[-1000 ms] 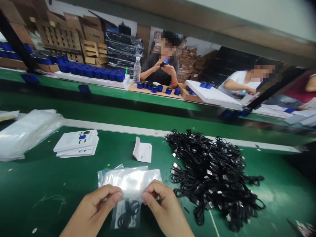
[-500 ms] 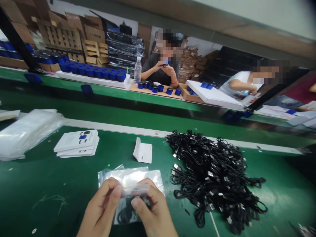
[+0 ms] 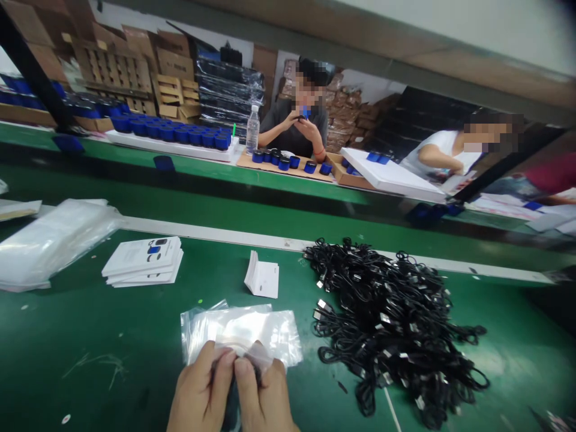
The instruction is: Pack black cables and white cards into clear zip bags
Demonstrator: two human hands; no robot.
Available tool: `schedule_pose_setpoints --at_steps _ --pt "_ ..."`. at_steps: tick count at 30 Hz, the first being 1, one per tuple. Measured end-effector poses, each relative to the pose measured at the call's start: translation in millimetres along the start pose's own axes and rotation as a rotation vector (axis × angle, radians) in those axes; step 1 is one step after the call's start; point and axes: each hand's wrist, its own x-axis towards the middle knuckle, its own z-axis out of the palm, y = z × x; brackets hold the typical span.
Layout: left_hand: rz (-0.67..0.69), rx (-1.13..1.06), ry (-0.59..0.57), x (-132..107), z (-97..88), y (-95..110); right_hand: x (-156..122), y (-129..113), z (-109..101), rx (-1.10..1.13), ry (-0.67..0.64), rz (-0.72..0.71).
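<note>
My left hand and my right hand are pressed together at the bottom edge, fingers pinched on a small clear plastic bag with a black cable inside, mostly hidden between them. Under them lies a small stack of empty clear bags on the green table. A big heap of coiled black cables lies just to the right of my right hand.
A folded white card stack and a pile of printed leaflets lie further back, with bundled plastic bags at the left. Beyond a green conveyor, other people handle blue cylinders near a water bottle.
My two hands have closed in from apart to touching, and have drawn the bag with the cable down toward the bottom edge. The camera has shifted slightly.
</note>
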Motion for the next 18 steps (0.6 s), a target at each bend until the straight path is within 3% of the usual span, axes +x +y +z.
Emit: schedule_pose_setpoints --at_steps 3,7,10,15,18 --pt "-0.110 -0.046 -0.084 3.9 -7.2 4.6 15.3 -11.0 -13.4 0.159 -0.109 -0.053" --pt "-0.222 -0.127 -0.205 12.0 -19.8 16.9 38.1 -22.3 -32.1 0.340 -0.321 -0.263" --pt "-0.235 -0.124 -0.269 19.1 -27.5 25.7 44.2 -24.3 -37.5 0.368 -0.339 -0.301" --pt "-0.254 -0.033 -0.501 26.6 -36.7 24.0 40.8 -23.8 -37.5 0.350 -0.362 -0.330" --pt "-0.224 0.023 -0.519 25.2 -39.6 20.3 38.3 -22.9 -36.9 0.311 -0.330 -0.380"
